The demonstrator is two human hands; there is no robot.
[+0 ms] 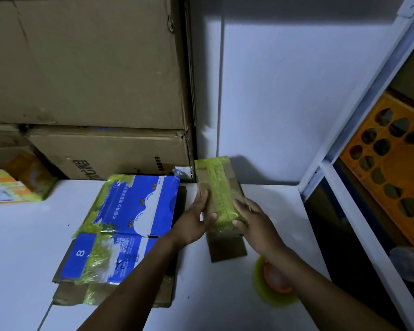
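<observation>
Left hand [196, 223] and right hand [253, 219] clasp the small taped box [219, 185] from either side, fingers and thumbs curled on its flanks and top. The box sits at the back of the white worktop [22, 235], its far end close to the wall corner and the stacked cardboard cartons [93, 68]. A flattened blue carton [134, 211] lies just beside the left hand. A yellow-green roll [276, 298] lies partly under the right forearm. On the right stands a white shelf frame [359, 103] holding an orange crate [392, 163]
</observation>
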